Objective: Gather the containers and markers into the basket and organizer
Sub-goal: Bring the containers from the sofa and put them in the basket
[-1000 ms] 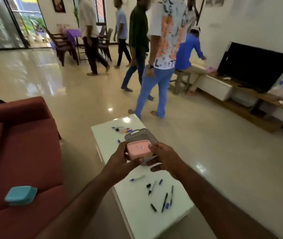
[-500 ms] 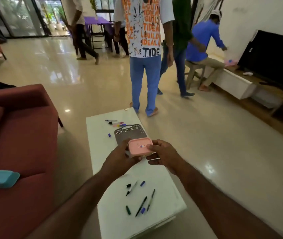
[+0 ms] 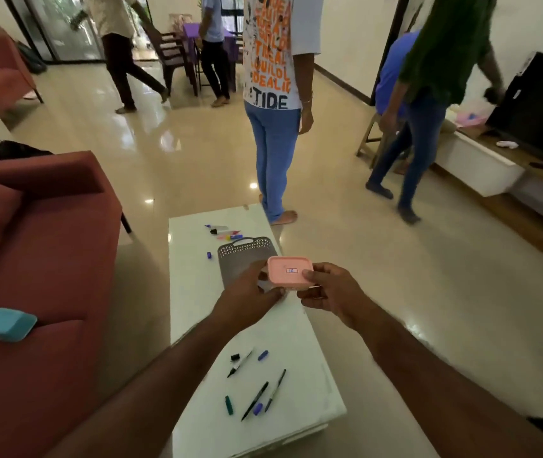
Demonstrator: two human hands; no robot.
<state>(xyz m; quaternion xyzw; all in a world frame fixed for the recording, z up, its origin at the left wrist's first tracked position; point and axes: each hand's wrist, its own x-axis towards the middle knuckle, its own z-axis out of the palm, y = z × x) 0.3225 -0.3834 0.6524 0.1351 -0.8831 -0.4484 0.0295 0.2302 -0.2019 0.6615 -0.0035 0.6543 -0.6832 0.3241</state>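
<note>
The left hand (image 3: 247, 292) and right hand (image 3: 329, 292) pinched the pink container (image 3: 290, 272) at frame centre, unchanged from before, directly over the grey basket (image 3: 243, 249), indicating placement was pending.

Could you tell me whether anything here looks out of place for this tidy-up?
Yes: a teal rounded plastic container lies on the red sofa seat, away from the white table and grey perforated basket. Loose caps lie apart from the uncapped black markers nearby.
</note>
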